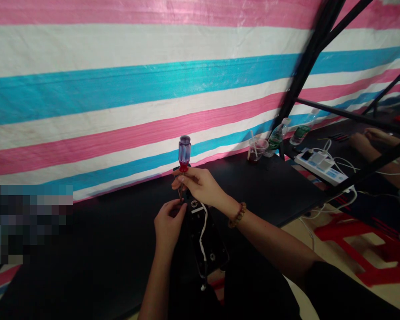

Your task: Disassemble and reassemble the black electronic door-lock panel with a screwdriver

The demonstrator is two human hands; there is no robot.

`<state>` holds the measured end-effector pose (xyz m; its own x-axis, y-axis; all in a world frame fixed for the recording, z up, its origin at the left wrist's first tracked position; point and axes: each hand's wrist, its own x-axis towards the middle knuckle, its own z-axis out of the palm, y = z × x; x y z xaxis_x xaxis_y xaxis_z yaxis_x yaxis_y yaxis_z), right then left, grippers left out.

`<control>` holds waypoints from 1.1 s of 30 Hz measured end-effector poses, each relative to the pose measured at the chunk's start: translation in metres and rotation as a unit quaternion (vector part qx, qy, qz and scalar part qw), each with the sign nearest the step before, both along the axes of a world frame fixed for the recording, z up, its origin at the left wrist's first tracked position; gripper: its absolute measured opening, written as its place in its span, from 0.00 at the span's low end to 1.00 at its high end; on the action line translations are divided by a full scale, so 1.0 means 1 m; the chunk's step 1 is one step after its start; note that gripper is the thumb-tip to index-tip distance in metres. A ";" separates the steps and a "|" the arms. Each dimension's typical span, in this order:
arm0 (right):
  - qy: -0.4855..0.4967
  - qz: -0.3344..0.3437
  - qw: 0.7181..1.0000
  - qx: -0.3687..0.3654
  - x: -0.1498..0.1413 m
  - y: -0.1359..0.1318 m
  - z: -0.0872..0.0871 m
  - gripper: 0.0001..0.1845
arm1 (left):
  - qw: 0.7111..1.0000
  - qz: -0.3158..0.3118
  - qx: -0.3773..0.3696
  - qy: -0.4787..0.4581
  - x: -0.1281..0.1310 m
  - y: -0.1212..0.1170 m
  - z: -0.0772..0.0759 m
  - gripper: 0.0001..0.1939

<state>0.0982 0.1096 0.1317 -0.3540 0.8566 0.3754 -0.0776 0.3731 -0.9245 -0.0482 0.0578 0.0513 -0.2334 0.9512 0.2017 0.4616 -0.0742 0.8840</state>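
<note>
In the middle of the head view, my right hand (205, 184) grips a screwdriver (184, 151) low down, near where the shaft meets the handle. The clear purple handle with its red collar points up, and the shaft runs down toward my left fingertips. My left hand (167, 222) is closed in a pinch beside the tip; what its fingers hold is hidden. Below both hands lies a long black casing (216, 242), reaching to the table's near edge. Along it runs a white cable (202, 235) that ends in a small connector.
The black table (120, 249) meets a striped plastic sheet (136, 102) at its back. A plastic cup (256, 149) and bottles (280, 135) stand at the right. Past a black metal frame (298, 84) are a power strip (322, 166), another person's hands (366, 142) and a red stool (356, 249).
</note>
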 end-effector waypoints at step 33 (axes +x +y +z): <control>0.024 -0.184 0.979 0.086 0.023 0.130 -0.032 0.16 | 0.996 0.026 0.036 0.083 0.018 -0.031 -0.018 0.24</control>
<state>0.1216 0.2394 0.0996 -0.0116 0.8453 0.5342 0.0498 0.5340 -0.8440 -0.0304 0.0269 0.0333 -0.2400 0.9204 0.3088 0.6063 -0.1063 0.7881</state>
